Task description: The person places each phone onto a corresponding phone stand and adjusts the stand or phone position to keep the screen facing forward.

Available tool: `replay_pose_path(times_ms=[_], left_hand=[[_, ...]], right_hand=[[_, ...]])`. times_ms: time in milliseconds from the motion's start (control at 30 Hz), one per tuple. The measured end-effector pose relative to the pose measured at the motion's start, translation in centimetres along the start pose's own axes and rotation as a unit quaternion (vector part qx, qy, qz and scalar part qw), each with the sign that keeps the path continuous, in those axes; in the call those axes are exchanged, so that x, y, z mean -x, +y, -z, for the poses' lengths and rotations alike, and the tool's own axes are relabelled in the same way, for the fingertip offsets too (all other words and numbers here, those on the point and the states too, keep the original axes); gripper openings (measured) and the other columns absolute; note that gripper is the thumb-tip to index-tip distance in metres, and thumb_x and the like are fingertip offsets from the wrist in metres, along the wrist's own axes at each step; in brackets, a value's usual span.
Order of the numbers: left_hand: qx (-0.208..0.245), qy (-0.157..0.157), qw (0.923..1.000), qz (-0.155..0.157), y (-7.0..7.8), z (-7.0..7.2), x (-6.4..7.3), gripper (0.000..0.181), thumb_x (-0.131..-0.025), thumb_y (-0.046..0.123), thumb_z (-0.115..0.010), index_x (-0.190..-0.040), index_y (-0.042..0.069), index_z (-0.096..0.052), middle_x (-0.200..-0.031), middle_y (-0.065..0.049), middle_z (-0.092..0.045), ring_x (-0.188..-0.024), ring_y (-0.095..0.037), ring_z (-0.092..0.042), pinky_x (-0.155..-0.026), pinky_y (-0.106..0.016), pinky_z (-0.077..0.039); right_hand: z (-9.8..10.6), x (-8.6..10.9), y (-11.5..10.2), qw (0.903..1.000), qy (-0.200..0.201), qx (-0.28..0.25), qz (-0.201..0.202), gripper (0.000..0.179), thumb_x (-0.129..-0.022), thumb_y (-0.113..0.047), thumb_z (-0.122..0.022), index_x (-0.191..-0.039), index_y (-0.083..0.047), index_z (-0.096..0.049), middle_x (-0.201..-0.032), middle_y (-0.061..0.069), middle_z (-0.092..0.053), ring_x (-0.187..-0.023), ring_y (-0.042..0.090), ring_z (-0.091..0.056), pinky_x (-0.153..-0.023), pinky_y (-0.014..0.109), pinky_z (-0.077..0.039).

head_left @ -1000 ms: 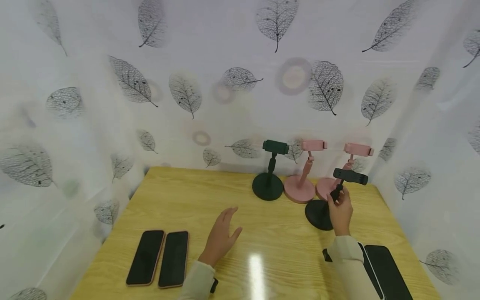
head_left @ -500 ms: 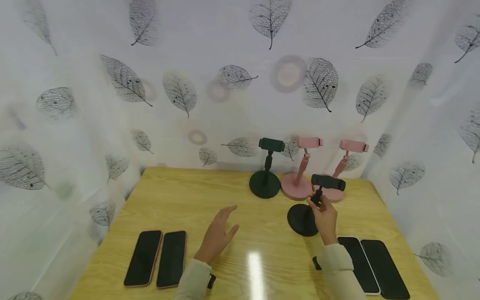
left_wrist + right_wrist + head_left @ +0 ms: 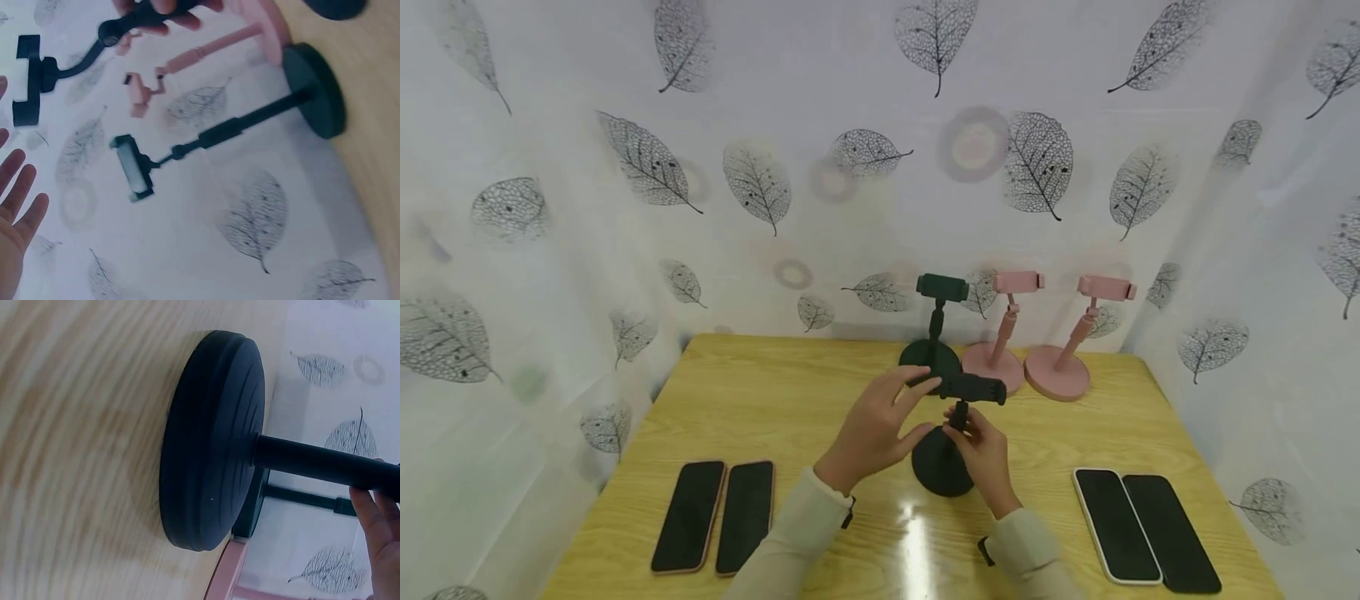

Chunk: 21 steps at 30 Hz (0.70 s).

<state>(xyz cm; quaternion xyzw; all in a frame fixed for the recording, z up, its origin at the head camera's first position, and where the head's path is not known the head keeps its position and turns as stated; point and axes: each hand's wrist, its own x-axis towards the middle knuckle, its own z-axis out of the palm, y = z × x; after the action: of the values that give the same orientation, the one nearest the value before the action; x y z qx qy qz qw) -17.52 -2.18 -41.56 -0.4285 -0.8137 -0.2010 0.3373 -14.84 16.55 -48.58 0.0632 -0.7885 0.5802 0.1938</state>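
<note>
My right hand [image 3: 988,462] grips the stem of a black phone stand [image 3: 942,471] at the middle of the table, below its clamp. In the right wrist view the stand's round base [image 3: 209,444] is near the wood surface, and fingers [image 3: 375,525] are on the upper stem. My left hand [image 3: 872,429] reaches in from the left with fingers spread, fingertips close to the clamp. The left wrist view shows the clamp [image 3: 26,81] apart from those fingers [image 3: 25,212], facing them.
Behind stand a dark green phone stand [image 3: 942,287] and two pink phone stands [image 3: 1003,333], [image 3: 1078,333]. Two phones [image 3: 690,517], [image 3: 747,517] lie at the left, and a white-edged phone [image 3: 1117,525] and a black phone [image 3: 1172,533] at the right. A leaf-print curtain [image 3: 760,267] surrounds the table.
My right hand has brought the black phone stand leftward and nearer, away from the pink stands. My left hand has moved right and forward to the stand's clamp.
</note>
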Motion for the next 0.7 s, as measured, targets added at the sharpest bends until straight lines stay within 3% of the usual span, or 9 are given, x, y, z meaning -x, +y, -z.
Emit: replay_pose_path(times_ms=[200,333,467,567,700], left_hand=[[-0.007,-0.019,0.9993,-0.032,0.3,-0.5,-2.3,0.053,-0.079,0.028,-0.076,-0.126,0.01,-0.058,-0.125,-0.007,-0.057,-0.118,-0.018,-0.054,-0.103,-0.029,-0.043],[0.018,-0.03,0.9989,-0.03,0.3,-1.2,-2.7,0.048,-0.079,0.024,-0.077,-0.122,0.012,-0.062,-0.117,-0.003,-0.062,-0.109,-0.014,-0.06,-0.093,-0.024,-0.049],[0.056,-0.037,0.9977,-0.008,0.5,-1.5,-2.8,0.046,-0.078,0.023,-0.076,-0.122,0.015,-0.062,-0.112,-0.001,-0.065,-0.1,-0.011,-0.063,-0.081,-0.022,-0.053],[0.08,-0.041,0.9959,0.006,0.6,-1.6,-3.0,0.046,-0.077,0.022,-0.077,-0.121,0.016,-0.063,-0.11,-0.001,-0.066,-0.094,-0.01,-0.065,-0.073,-0.02,-0.053],[0.096,-0.042,0.9944,0.013,0.4,-1.6,-3.2,0.047,-0.075,0.02,-0.08,-0.119,0.017,-0.065,-0.106,-0.001,-0.068,-0.089,-0.01,-0.065,-0.069,-0.02,-0.053]], right_hand=[[-1.9,0.6,0.7,0.9963,0.003,0.058,0.064,0.025,-0.078,0.006,-0.069,-0.102,0.003,-0.064,-0.095,0.02,-0.069,-0.086,0.022,-0.07,-0.068,0.03,-0.058],[-2.8,1.1,2.4,0.9976,-0.007,0.052,0.044,0.026,-0.081,-0.001,-0.068,-0.108,-0.002,-0.065,-0.1,0.018,-0.069,-0.085,0.031,-0.069,-0.069,0.028,-0.058],[-3.0,1.4,2.5,0.9982,-0.014,0.051,0.028,0.028,-0.083,-0.004,-0.067,-0.111,-0.002,-0.063,-0.104,0.019,-0.068,-0.086,0.031,-0.069,-0.071,0.027,-0.058],[-3.0,1.5,2.1,0.9982,-0.013,0.057,0.014,0.029,-0.084,-0.004,-0.067,-0.112,-0.002,-0.062,-0.105,0.019,-0.068,-0.088,0.032,-0.069,-0.072,0.031,-0.058],[-2.7,1.4,0.0,0.9981,-0.02,0.057,0.01,0.03,-0.084,0.0,-0.066,-0.113,0.001,-0.061,-0.102,0.021,-0.067,-0.088,0.034,-0.069,-0.073,0.034,-0.058]])
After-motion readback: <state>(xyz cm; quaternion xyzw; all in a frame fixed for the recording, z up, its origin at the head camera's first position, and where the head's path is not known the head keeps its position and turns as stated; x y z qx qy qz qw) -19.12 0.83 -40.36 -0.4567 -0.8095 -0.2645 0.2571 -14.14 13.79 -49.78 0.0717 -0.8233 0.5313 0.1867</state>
